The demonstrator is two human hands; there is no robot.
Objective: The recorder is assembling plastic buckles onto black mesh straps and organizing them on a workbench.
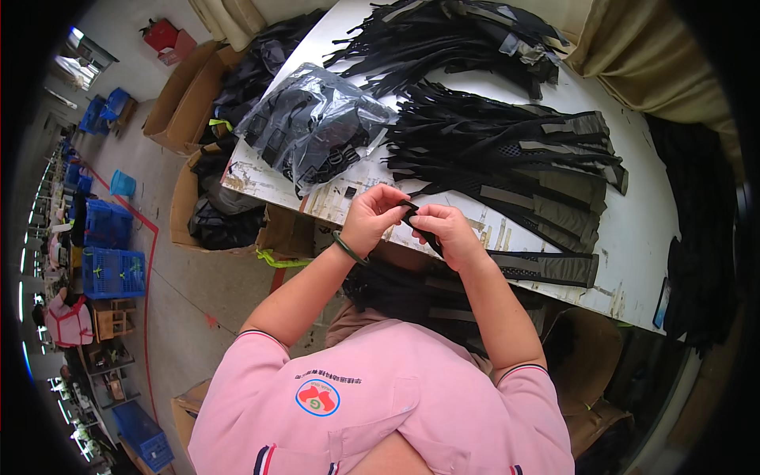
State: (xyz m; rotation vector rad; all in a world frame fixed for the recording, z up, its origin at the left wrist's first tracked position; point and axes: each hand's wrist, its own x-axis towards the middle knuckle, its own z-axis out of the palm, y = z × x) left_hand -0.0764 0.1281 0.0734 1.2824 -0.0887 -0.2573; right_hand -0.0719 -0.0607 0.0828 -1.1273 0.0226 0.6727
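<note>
Both my hands meet at the front edge of a worn white table (633, 229). My left hand (374, 219) pinches one end of a narrow black strap (430, 238) between thumb and fingertips. Close beside it, my right hand (450, 231) grips the same strap, part of which hangs below the fingers. Under my right forearm a black and grey mesh band (546, 267) lies along the table edge; whether the strap belongs to it is hidden. Just beyond my hands spreads a pile of similar strapped bands (507, 150). A clear plastic bag (317, 127) with black buckles inside lies to the left.
Another heap of black straps (451, 39) lies at the table's far side. Cardboard boxes (184, 207) with dark goods stand left of the table. Black material (701, 237) hangs at the right. Farther left are blue crates (113, 273) and a person in pink (67, 321).
</note>
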